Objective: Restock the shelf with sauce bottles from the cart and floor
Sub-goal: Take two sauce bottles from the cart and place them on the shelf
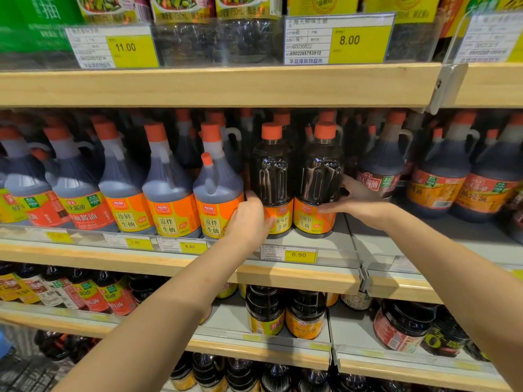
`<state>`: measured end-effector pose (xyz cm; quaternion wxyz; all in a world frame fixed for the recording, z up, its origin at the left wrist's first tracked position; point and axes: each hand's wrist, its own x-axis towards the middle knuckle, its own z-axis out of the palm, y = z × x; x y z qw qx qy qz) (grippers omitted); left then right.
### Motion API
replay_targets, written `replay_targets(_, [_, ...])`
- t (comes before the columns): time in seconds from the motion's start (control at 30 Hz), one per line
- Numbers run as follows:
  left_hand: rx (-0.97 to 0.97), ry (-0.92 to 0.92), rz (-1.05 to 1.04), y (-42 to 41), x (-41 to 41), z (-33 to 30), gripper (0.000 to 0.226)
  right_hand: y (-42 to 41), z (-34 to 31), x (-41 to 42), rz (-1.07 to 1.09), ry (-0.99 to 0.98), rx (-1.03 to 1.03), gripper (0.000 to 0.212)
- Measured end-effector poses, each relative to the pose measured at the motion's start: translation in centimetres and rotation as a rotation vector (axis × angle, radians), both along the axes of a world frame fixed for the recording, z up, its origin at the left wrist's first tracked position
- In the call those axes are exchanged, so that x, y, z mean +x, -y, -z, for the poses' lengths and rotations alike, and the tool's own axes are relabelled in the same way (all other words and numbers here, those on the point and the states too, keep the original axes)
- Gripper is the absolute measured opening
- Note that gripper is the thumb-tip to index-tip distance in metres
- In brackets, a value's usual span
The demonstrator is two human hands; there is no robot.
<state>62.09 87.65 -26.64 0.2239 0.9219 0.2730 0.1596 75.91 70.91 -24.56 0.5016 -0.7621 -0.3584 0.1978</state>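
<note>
Head view: two dark, orange-capped sauce bottles stand side by side at the front of the middle shelf [325,251], above a yellow tag reading 6.90 [300,255]. The left hand [249,219] wraps the left bottle [272,179] low on its orange label; the right hand [358,200] cups the right bottle [321,179], fingers behind it. Both labels end in 生抽; the hands hide part of the print. Upper tags [349,40] read 11.00 and 8.00; the smaller print is blurred, perhaps barcodes.
</note>
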Motion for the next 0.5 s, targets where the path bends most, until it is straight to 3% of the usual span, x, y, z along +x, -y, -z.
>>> replay_targets(0.23, [-0.004,0.005,0.011,-0.15,-0.05,0.08,0.056,0.46,-0.25,0.62,-0.011,-0.028,-0.046,0.095])
replay_targets(0.5, [-0.013,0.007,0.016,-0.20,0.15,0.19,0.054,0.66,-0.80,0.26,-0.003,-0.017,-0.106,0.079])
